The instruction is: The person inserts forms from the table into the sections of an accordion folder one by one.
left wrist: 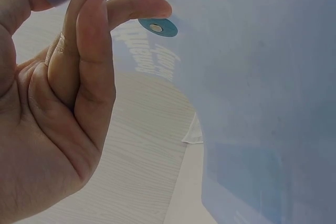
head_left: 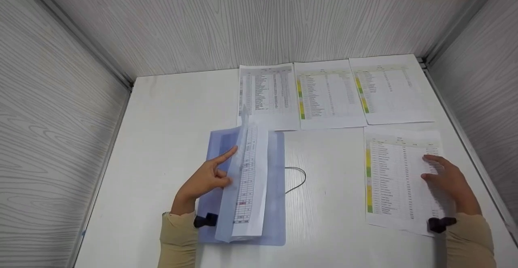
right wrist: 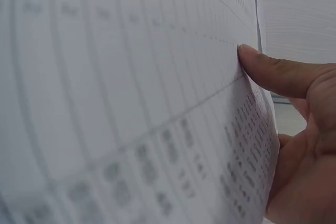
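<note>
A translucent blue snap folder (head_left: 277, 187) lies on the white table, its cover flap (left wrist: 252, 77) raised. My left hand (head_left: 210, 177) touches the flap's outer face with an extended finger and the thumb, other fingers bent. In the left wrist view one fingertip meets a round teal snap button (left wrist: 167, 27). Against the flap's other side stands a printed paper (head_left: 257, 183) with a table on it. At the right, my right hand (head_left: 449, 179) grips the edge of a printed sheet (head_left: 388, 179); in the right wrist view the thumb (right wrist: 268, 69) is on its face, other fingers partly behind.
Along the back lie three more printed sheets, the left one (head_left: 267, 94), the middle one (head_left: 330, 94) and the right one (head_left: 390, 92). A thin dark cord loop (head_left: 304, 175) sticks out from the folder's right side. Grey wood-patterned panels (head_left: 259, 21) enclose the table (head_left: 170, 110).
</note>
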Motion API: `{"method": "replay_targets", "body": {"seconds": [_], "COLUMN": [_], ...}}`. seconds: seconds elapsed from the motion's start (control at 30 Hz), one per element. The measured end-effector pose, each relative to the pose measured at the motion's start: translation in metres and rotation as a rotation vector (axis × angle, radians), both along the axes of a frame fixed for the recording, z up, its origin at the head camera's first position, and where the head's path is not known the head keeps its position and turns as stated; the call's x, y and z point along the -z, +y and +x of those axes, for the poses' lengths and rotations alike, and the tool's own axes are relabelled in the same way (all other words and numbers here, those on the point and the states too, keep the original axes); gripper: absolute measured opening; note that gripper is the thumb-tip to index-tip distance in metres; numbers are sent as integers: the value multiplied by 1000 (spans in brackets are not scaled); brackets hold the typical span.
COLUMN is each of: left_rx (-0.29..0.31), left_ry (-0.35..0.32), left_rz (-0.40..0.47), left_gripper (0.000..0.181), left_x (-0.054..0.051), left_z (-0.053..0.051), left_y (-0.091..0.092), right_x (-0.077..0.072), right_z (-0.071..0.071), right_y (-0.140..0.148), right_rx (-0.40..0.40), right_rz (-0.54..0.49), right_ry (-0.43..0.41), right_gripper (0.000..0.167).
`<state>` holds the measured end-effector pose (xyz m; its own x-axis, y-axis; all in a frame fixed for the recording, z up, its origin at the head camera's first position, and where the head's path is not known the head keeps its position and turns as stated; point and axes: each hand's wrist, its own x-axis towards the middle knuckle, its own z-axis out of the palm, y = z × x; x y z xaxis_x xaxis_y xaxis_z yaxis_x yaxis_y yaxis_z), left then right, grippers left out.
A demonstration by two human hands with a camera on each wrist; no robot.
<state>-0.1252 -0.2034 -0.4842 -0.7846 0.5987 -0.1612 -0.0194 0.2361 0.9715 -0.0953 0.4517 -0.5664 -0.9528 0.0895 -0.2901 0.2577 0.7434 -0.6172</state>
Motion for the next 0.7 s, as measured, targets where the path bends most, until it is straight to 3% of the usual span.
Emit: {"method": "replay_targets", "body": {"seconds": [0.27, 0.5, 0.7], "left_rx": [-7, -4, 0], "left_ry": [13, -4, -4], "left_rz": [-23, -9, 8], "left_gripper": [84, 83, 83], "left_x": [1, -1, 0], "left_z": [-1, 0, 0], "left_y": [-1, 1, 1], "right_x": [-9, -26, -35], "right_z": [9, 20, 23], "right_y": [-2, -5, -10], "right_rx": [-17, -33, -34], "right_rz": [-37, -44, -111], "right_ry": [26, 154, 251], "right_gripper": [69, 63, 63]}}
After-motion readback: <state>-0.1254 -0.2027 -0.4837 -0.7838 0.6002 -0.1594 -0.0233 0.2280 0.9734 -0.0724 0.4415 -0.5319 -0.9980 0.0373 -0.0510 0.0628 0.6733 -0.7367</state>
